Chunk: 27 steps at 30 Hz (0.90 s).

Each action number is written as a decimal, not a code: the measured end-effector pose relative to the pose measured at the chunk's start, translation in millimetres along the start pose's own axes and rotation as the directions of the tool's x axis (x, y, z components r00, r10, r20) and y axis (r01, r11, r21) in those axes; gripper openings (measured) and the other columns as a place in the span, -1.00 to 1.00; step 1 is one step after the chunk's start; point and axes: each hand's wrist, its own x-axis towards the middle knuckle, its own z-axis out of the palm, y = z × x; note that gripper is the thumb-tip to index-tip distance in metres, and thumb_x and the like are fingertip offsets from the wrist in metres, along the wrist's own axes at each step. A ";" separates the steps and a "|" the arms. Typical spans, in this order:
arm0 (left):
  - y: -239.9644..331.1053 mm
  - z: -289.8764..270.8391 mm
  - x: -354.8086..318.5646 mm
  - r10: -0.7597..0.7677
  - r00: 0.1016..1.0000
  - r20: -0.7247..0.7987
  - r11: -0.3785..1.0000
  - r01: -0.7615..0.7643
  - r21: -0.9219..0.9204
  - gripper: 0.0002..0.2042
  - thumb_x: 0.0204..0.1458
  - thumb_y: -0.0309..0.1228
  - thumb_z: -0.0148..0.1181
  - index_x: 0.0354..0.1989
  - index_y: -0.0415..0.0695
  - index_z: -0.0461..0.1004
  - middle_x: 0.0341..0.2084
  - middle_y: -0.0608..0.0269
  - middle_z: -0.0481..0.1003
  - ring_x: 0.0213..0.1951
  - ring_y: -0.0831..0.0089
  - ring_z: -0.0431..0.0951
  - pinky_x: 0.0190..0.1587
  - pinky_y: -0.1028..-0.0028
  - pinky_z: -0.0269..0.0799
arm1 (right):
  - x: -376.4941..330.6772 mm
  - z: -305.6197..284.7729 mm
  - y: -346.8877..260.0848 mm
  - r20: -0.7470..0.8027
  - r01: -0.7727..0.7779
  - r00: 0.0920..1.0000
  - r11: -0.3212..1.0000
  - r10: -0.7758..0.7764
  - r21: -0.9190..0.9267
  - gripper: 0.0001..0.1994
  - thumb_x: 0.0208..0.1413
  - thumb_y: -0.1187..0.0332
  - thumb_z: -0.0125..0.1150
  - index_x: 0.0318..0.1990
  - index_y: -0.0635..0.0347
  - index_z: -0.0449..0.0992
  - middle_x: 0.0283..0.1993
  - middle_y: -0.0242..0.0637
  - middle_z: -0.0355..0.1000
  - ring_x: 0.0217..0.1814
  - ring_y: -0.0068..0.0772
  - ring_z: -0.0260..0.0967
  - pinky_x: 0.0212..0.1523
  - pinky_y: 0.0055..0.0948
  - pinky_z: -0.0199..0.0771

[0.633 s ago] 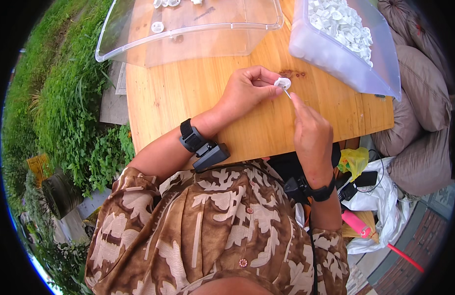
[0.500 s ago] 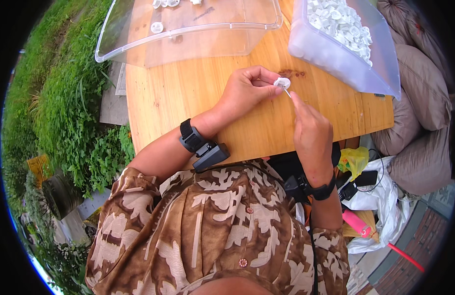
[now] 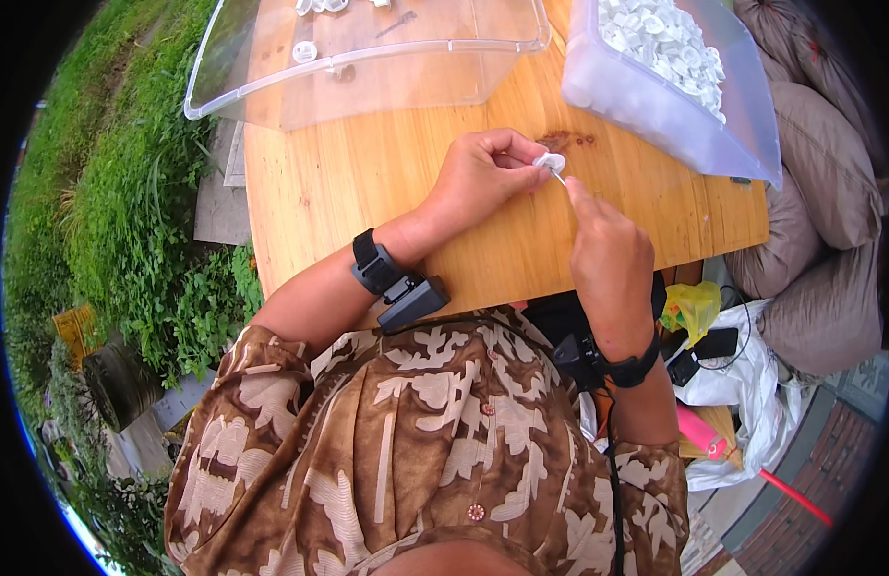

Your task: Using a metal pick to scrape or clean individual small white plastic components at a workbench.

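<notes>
My left hand (image 3: 490,173) pinches a small round white plastic piece (image 3: 551,161) between thumb and fingers, just above the wooden table. From the right, my right hand (image 3: 608,238) grips a thin metal tool (image 3: 559,178), its index finger stretched along it. The tool's shaft meets the lower side of the white piece. Its handle is hidden inside the right hand, so I cannot tell its exact kind. Both wrists wear black straps with small devices.
A clear plastic bin (image 3: 358,91) with a few white pieces stands at the far left of the wooden table (image 3: 368,163). At the far right, another translucent bin (image 3: 656,134) holds a heap of white pieces (image 3: 670,53). Full brown sacks (image 3: 819,240) lie beside the table.
My right hand and forearm have shifted slightly, with the forearm a little further right. Both hands keep their grip, and the tool stays against the white piece.
</notes>
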 end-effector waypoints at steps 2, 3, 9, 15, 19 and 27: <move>0.4 0.2 -0.1 0.000 1.000 -0.001 1.000 0.000 0.010 -0.82 0.03 -0.56 0.26 -0.21 -0.34 0.51 -0.30 0.22 0.58 -0.31 0.65 0.55 -0.20 0.63 0.50 | 0.3 0.0 -2.0 0.026 0.000 1.000 0.998 0.001 -0.059 -0.66 0.06 0.49 -0.01 0.03 0.24 0.45 -0.35 -0.14 0.47 -0.38 -0.08 0.50 -0.36 -0.21 0.50; 0.4 0.2 -0.2 0.001 1.000 0.000 1.000 -0.001 0.010 -0.82 0.03 -0.56 0.26 -0.21 -0.34 0.51 -0.30 0.22 0.58 -0.31 0.65 0.55 -0.20 0.63 0.50 | 0.8 0.0 -3.2 0.052 0.004 0.999 0.993 0.002 -0.117 -0.66 0.07 0.48 -0.01 0.02 0.24 0.45 -0.35 -0.16 0.47 -0.38 -0.11 0.51 -0.37 -0.24 0.51; 1.1 0.6 1.0 0.016 1.000 0.000 0.999 -0.016 0.048 -0.82 0.02 -0.54 0.27 -0.22 -0.33 0.52 -0.30 0.23 0.58 -0.31 0.64 0.55 -0.21 0.63 0.51 | 5.1 -7.6 -5.5 0.125 0.027 0.992 0.977 -0.001 -0.213 -0.68 0.08 0.46 -0.01 0.01 0.23 0.46 -0.34 -0.17 0.47 -0.38 -0.16 0.52 -0.39 -0.27 0.51; 2.4 -3.4 1.3 -0.032 0.999 0.030 0.997 0.034 -0.066 -0.81 0.03 -0.51 0.28 -0.19 -0.31 0.51 -0.29 0.22 0.58 -0.30 0.62 0.56 -0.20 0.62 0.51 | -0.1 -14.4 28.8 -0.044 0.025 0.999 0.959 -0.013 0.282 -0.71 0.03 0.47 0.18 -0.04 0.18 0.51 -0.31 -0.17 0.47 -0.38 -0.23 0.48 -0.40 -0.34 0.45; 1.6 -0.1 -0.4 -0.032 0.990 0.136 0.990 0.051 -0.135 -0.79 0.03 -0.52 0.27 -0.16 -0.29 0.50 -0.27 0.22 0.57 -0.26 0.59 0.57 -0.17 0.61 0.51 | 16.5 8.2 34.3 -0.092 -0.037 0.987 0.737 0.134 0.675 -0.72 0.00 0.50 0.27 -0.08 0.25 0.54 -0.38 -0.30 0.48 -0.46 -0.46 0.38 -0.47 -0.51 0.35; 3.5 0.3 -0.2 -0.024 0.985 0.171 0.975 0.061 -0.212 -0.79 0.03 -0.54 0.27 -0.15 -0.28 0.48 -0.23 0.23 0.56 -0.17 0.57 0.55 -0.08 0.60 0.46 | 37.4 28.3 43.4 0.231 -0.239 0.971 0.171 0.064 0.956 -0.87 0.12 0.46 0.22 -0.20 0.29 0.51 -0.35 -0.45 0.49 -0.54 -0.84 0.20 -0.60 -0.79 0.12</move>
